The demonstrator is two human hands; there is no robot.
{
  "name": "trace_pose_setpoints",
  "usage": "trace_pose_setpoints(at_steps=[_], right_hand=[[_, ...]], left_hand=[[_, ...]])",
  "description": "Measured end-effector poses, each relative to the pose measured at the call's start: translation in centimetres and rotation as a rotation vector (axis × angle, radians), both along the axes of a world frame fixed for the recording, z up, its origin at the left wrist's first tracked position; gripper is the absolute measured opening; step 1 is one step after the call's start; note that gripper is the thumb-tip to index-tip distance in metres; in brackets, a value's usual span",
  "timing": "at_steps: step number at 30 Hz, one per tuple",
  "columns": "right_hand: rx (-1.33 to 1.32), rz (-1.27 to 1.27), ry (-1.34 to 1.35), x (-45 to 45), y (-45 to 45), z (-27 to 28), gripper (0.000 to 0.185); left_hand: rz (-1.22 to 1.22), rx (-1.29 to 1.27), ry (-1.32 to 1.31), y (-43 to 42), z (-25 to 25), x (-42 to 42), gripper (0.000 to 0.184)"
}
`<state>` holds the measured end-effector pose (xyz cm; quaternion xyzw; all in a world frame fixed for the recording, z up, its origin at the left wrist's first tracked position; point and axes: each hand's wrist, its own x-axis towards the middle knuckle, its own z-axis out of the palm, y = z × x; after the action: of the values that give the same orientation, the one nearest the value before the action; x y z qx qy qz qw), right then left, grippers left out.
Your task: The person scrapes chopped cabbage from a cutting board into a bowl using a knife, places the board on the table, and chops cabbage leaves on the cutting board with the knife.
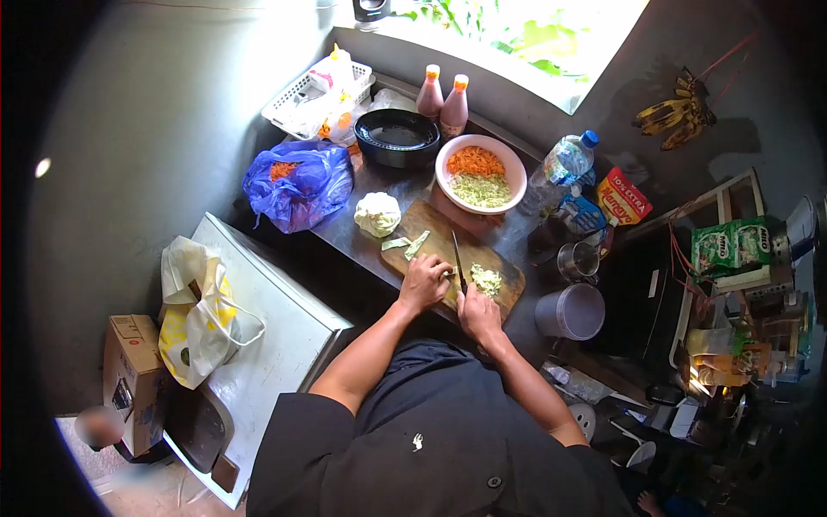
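Note:
My right hand is wrapped round the handle of a knife, its blade pointing away from me over the wooden cutting board. On the board's left half, my left hand has its fingers curled down, with a bit of pale green cabbage showing at the fingertips. Most of what they press on is hidden. Shredded cabbage lies in a small pile right of the knife. Loose cabbage strips rest near the board's far left edge, and beside them sits a partly cut cabbage head.
Behind the board stand a bowl of shredded carrot and cabbage, a black basin and two bottles. A blue plastic bag is at left. To the right are a water bottle, a metal cup and a tub.

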<state>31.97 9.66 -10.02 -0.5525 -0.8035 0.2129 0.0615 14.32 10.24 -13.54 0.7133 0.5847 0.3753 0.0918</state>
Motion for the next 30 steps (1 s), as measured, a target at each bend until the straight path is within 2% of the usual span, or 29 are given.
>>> trace_pose_setpoints(at_steps=[3, 9, 12, 14, 17, 20, 23, 30], right_hand=[[-0.031, 0.024, 0.001, -0.3, 0.0, 0.1, 0.032], [-0.149, 0.018, -0.035, -0.8, 0.7, 2.0, 0.036], [-0.176, 0.048, -0.072, -0.7, 0.8, 2.0, 0.031], [-0.105, 0.101, -0.147, -0.4, 0.0, 1.3, 0.023], [-0.068, 0.05, -0.146, -0.8, -1.1, 0.6, 0.019], [-0.053, 0.072, -0.161, -1.4, -0.8, 3.3, 0.015], [-0.025, 0.123, -0.141, -1.7, -0.1, 3.7, 0.012], [0.0, 0.092, -0.161, -2.3, -0.3, 2.6, 0.011]], left_hand=[[0.063, -0.003, -0.033, 0.3, -0.2, 0.6, 0.015], [0.041, 0.045, 0.008, 0.6, -0.5, 0.8, 0.014], [0.045, 0.048, -0.002, 0.6, -0.8, 0.9, 0.015], [0.046, 0.044, -0.011, 0.6, -0.9, 0.9, 0.016], [0.051, 0.047, -0.034, 0.6, -0.8, 0.9, 0.019], [0.047, 0.063, -0.061, 0.6, -0.7, 0.9, 0.022], [0.065, 0.038, -0.044, 0.7, -0.9, 1.1, 0.023], [0.075, 0.001, 0.0, 0.5, -1.1, 1.2, 0.027]])
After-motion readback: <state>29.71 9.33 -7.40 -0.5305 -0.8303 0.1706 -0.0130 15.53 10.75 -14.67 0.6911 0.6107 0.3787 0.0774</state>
